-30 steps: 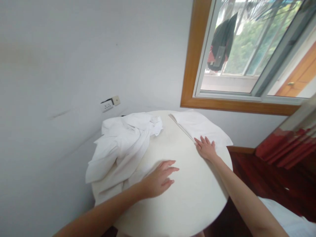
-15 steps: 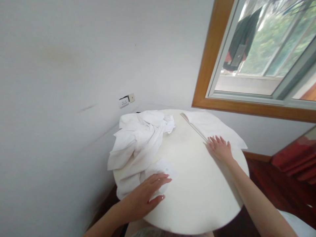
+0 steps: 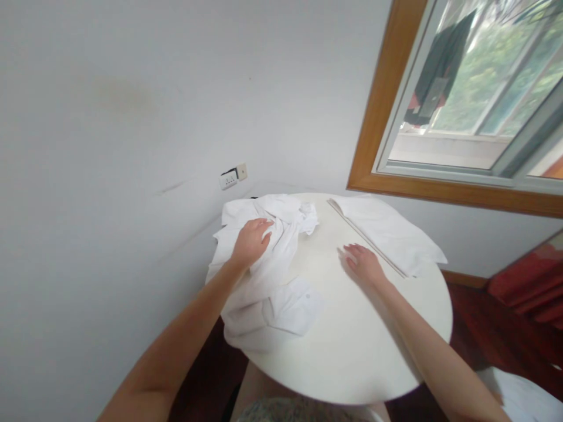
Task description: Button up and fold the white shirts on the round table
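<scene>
Left hand [image 3: 252, 241] on rumpled cloth [image 3: 285, 249]

The person's left arm [image 3: 193, 325] and right arm [image 3: 422, 334] are bare and slim, tapering to narrow wrists. The left hand [image 3: 251, 243] and right hand [image 3: 366, 265] are bare too, with slender fingers; their nails are too blurred to describe. At the lap shows clothing [image 3: 294, 409] in muted grey-green, finely mottled, its pattern too small to make out.
</scene>
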A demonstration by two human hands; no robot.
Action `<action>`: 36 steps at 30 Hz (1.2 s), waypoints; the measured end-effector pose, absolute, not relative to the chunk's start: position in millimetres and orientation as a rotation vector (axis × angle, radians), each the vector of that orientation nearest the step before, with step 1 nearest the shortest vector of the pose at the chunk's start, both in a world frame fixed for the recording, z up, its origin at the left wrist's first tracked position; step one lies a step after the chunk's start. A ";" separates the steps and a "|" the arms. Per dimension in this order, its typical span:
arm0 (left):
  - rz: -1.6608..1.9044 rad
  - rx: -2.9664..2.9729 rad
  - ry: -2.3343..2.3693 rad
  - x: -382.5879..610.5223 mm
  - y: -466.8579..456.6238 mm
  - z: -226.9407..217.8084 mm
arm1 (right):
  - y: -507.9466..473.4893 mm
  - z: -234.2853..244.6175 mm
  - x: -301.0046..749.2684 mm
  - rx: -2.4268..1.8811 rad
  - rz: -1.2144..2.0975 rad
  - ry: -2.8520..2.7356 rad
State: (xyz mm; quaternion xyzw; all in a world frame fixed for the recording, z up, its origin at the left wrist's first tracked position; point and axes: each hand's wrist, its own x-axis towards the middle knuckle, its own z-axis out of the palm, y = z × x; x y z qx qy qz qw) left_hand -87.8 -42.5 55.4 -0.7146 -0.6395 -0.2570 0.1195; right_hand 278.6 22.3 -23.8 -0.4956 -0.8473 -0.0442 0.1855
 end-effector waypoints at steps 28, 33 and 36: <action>-0.478 -2.357 -1.793 -2.2 4.1 73.4 | 9.6 -27.4 254.9 -1.192 0.078 -2.303; -0.440 -2.727 -1.610 61.5 -24.6 44.2 | 3.1 -17.8 251.9 -1.308 0.273 -2.092; -0.384 -2.913 -1.503 95.1 -45.6 29.6 | 4.6 -19.2 256.0 -1.401 0.369 -2.019</action>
